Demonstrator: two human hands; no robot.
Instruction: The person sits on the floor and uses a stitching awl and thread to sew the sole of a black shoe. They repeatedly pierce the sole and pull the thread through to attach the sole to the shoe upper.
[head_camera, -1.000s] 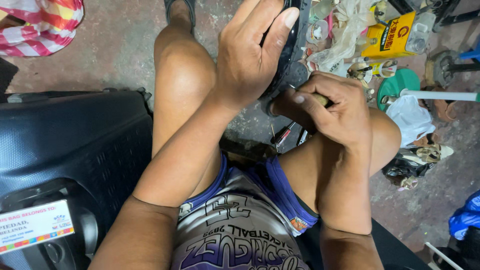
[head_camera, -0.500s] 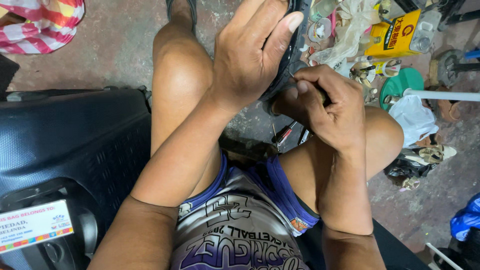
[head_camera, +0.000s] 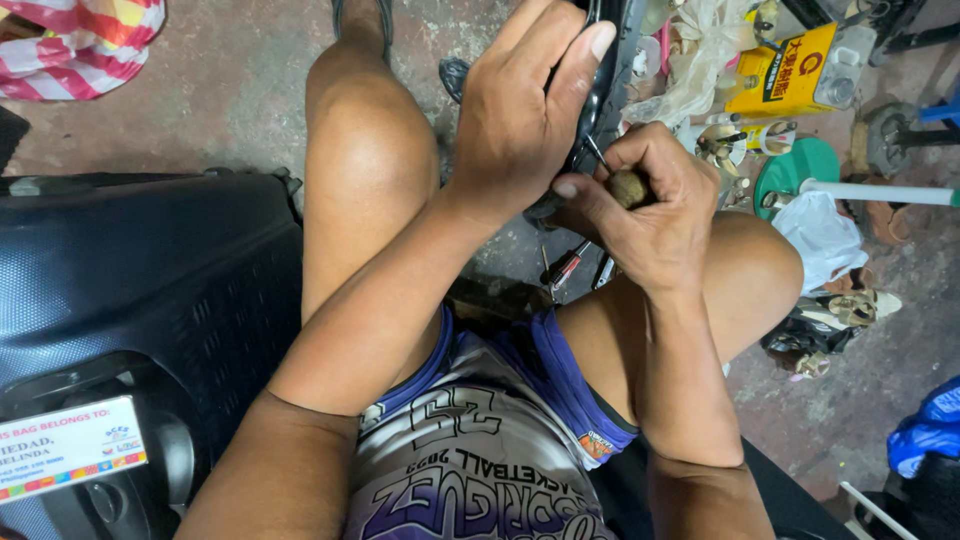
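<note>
View: head camera, looking down over the seated person's knees to a concrete floor (head_camera: 230, 90).
Left hand: the left hand (head_camera: 520, 110) wraps over a black curved object (head_camera: 605, 70), fingers pressed together along its outer edge, thumb side hidden beneath; it grips and steadies the piece.
Right hand: the right hand (head_camera: 650, 215) is closed around a worn wooden tool handle (head_camera: 628, 187), thumb laid across toward the left hand.
Tool tip: a thin metal shaft (head_camera: 594, 152) rises from the handle up and to the left, meeting the black object just under the left fingertips.
Key relation: the black object lies above and slightly left of the right hand, its long axis running up toward the top edge of the view; the tool's axis points at it on a slant. The right hand is the one nearer the contact point; the two hands touch or nearly touch at the thumb.
Where the work sits: held in the air above the gap between the two knees, not resting on the floor.
Below the hands: more thin tools (head_camera: 565, 268) lie on the floor between the legs, one with a red part.
Left side: a dark hard-shell suitcase (head_camera: 130, 290) with a paper label.
Upper right: a yellow tin can (head_camera: 790, 70), a green lid (head_camera: 810, 160), a white plastic bag (head_camera: 820, 235).
Upper left corner: a red and white striped bag (head_camera: 80, 45).
</note>
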